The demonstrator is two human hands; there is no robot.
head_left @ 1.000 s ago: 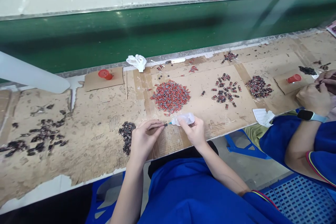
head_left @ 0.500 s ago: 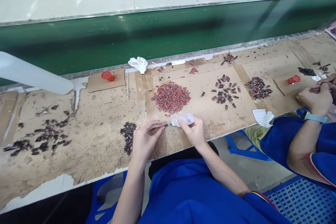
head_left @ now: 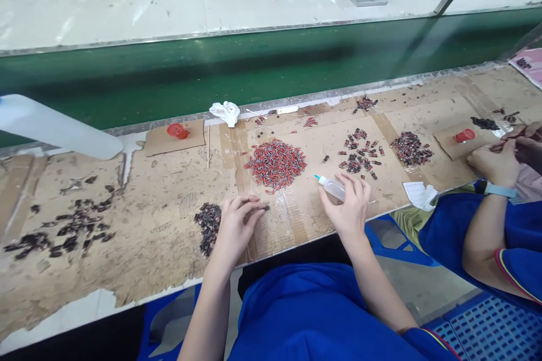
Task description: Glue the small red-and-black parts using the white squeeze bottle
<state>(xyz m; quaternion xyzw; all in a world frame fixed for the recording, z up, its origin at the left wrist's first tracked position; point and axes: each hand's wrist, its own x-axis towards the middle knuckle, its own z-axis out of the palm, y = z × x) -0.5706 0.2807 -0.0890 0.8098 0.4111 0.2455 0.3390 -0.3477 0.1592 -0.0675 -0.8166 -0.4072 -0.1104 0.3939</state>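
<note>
The right hand (head_left: 350, 210) has swung away to the right, taking the small clear plastic squeeze bottle (head_left: 333, 186) with it, so its blue nozzle no longer meets the tiny dark part (head_left: 266, 208) as it did half a second ago. By my reading, the nozzle's contact with that piece is over. The left hand (head_left: 237, 221) has barely shifted. Its thumb and forefinger are pinched shut on the tiny dark part, just above the near edge of the worn cardboard-covered bench (head_left: 148, 248). The right hand's fingers are curled closed over the bottle, which lies low against the board, right of centre, nozzle pointing far-left. There is one bottle. One dense heap of red-and-grey cylinders (head_left: 275, 162) lies beyond the hands, and one small heap of dark pieces (head_left: 207, 224) sits just left of the left hand. Two looser dark-and-red clusters (head_left: 361, 151) lie to the right, and a loose scatter of dark bits (head_left: 63, 225) lies far left. Two red caps (head_left: 178, 131) rest on cardboard scraps, one far-left and one far-right. One crumpled white tissue (head_left: 226, 111) lies by the green conveyor belt (head_left: 254, 67). A co-worker's hands (head_left: 502, 161) work at the right edge.
</note>
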